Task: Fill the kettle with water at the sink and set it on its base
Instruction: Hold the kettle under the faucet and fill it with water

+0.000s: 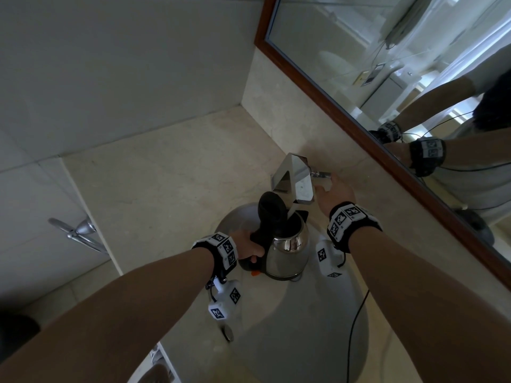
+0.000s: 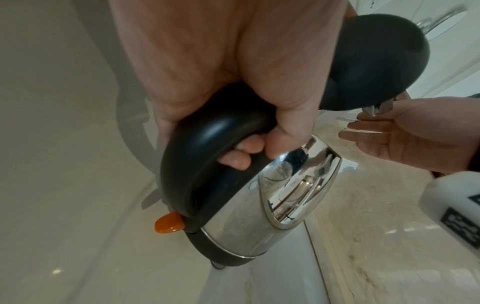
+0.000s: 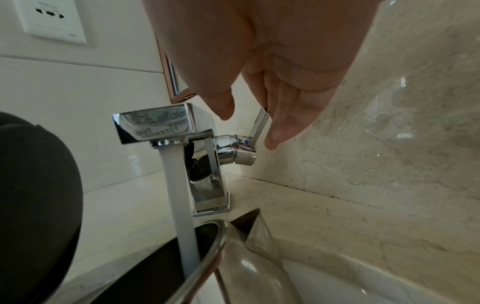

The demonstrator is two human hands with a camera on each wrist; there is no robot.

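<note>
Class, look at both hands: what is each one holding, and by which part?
The left hand grips the kettle by its black handle. The right hand holds nothing; its straight fingers touch the tap lever.

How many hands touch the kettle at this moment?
1. The left hand grips the kettle by its black handle. The right hand is apart from it, at the faucet lever.

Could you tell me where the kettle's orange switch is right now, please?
In the left wrist view the orange switch sticks out at the foot of the kettle's black handle, just below the left hand gripping it.
</note>
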